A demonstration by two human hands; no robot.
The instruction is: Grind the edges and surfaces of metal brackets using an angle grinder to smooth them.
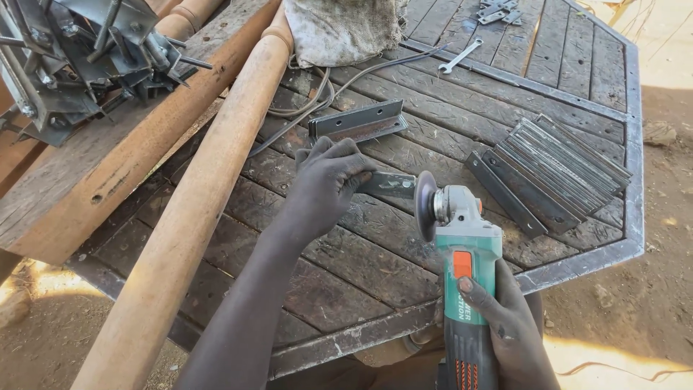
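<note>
Pinning small steel bracket (390, 184) with left hand (325, 184), right hand (505, 318) gripping angle grinder (458, 238); disc (424, 204) likely nicking fingertips (367, 175) or kicking bracket loose.

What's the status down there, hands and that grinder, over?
Left hand pinning a small metal piece to the bench. Right hand gripping the green angle grinder, disc at the piece's end. Stacked metal strips lie right, apart.
</note>
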